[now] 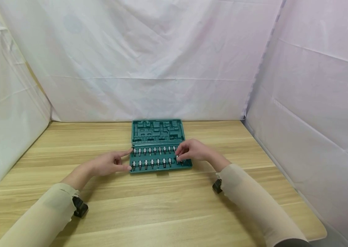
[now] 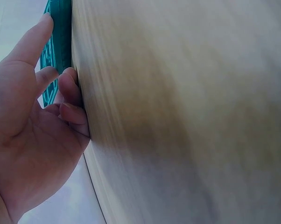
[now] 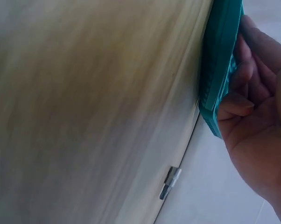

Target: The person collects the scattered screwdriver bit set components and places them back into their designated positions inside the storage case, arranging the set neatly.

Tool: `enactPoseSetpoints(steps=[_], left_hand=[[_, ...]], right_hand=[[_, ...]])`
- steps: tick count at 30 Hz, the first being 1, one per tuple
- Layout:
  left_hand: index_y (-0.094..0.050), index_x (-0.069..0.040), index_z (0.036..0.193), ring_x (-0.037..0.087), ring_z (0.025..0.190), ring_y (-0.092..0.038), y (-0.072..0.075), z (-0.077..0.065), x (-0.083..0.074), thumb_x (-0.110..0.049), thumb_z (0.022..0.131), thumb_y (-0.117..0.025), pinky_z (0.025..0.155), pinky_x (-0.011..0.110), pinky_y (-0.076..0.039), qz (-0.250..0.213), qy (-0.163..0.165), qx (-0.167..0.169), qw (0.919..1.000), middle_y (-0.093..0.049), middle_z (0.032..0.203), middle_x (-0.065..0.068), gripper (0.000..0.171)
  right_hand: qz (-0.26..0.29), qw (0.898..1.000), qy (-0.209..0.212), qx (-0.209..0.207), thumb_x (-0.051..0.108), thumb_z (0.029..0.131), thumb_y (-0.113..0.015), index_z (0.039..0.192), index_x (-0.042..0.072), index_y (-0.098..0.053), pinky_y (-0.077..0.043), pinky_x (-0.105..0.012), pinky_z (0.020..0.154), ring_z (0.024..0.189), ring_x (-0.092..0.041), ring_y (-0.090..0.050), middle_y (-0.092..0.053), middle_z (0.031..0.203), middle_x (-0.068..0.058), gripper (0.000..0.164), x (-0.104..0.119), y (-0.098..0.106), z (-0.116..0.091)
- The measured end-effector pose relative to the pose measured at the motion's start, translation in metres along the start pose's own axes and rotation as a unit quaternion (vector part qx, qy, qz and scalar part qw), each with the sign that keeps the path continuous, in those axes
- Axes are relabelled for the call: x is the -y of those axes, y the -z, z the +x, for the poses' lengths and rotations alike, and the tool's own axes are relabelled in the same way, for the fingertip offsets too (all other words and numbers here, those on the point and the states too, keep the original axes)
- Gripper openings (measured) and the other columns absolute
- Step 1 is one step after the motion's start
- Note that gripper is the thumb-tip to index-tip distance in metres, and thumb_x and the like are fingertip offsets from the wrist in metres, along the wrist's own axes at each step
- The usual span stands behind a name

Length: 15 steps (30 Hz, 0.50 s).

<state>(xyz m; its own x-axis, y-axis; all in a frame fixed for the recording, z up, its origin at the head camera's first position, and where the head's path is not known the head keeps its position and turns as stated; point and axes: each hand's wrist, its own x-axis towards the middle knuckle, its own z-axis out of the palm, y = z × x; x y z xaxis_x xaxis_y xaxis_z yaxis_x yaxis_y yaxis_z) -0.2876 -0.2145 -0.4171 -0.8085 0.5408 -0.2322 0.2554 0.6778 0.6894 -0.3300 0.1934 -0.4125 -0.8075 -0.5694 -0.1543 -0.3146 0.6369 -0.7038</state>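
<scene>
A green tool case [image 1: 161,169] lies open on the table, lid at the back, with two rows of silver-and-black bit sockets [image 1: 152,163] in its near half. At its left edge, my left hand [image 1: 107,164] touches the side with an extended index finger and thumb; its other fingers bend loosely in the left wrist view. My right hand [image 1: 194,151] reaches over the right end of the case and pinches a bit socket [image 1: 177,158] at the near row. Its fingers partly cover the sockets there. In the right wrist view, one loose bit socket [image 3: 171,182] lies on the table.
The wooden table [image 1: 161,212] spreads around the case. White cloth [image 1: 149,68] hangs behind it and on both sides. Molded recesses fill the raised lid [image 1: 158,128]. A black wrist camera [image 1: 80,207] sits at the left cuff, another [image 1: 217,186] at the right.
</scene>
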Motion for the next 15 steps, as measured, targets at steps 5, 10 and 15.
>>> enactPoseSetpoints(steps=[5,10,15], left_hand=[[-0.028,-0.02,0.176,0.019,0.076,-0.046,0.0001,0.0003,0.0001,-0.044,0.104,-0.077,0.065,0.03,-0.039,-0.002,0.003,-0.001,1.0,-0.053,0.087,0.004,0.091],[-0.028,-0.02,0.176,0.019,0.077,-0.046,-0.0002,0.0004,-0.0005,-0.044,0.103,-0.078,0.066,0.03,-0.039,-0.004,0.005,-0.002,1.0,-0.054,0.088,0.004,0.091],[-0.028,-0.02,0.176,0.019,0.076,-0.046,-0.0003,0.0,-0.0014,-0.044,0.103,-0.078,0.065,0.03,-0.039,-0.008,0.005,-0.001,1.0,-0.054,0.087,0.004,0.091]], right_hand=[[-0.026,1.0,0.001,0.012,0.023,0.102,-0.082,0.117,0.018,-0.084,-0.06,-0.032,0.09,0.098,-0.011,-0.072,-0.079,0.109,0.003,0.016,0.001,-0.0031,0.0034],[-0.028,1.0,0.003,0.013,0.022,0.101,-0.083,0.118,0.018,-0.083,-0.059,-0.032,0.089,0.097,-0.012,-0.07,-0.077,0.108,0.001,0.017,0.0012,-0.0042,0.0034],[-0.023,1.0,0.006,0.013,0.021,0.1,-0.084,0.113,0.018,-0.083,-0.058,-0.031,0.086,0.094,-0.013,-0.069,-0.076,0.103,0.001,0.013,0.0005,-0.0042,0.0028]])
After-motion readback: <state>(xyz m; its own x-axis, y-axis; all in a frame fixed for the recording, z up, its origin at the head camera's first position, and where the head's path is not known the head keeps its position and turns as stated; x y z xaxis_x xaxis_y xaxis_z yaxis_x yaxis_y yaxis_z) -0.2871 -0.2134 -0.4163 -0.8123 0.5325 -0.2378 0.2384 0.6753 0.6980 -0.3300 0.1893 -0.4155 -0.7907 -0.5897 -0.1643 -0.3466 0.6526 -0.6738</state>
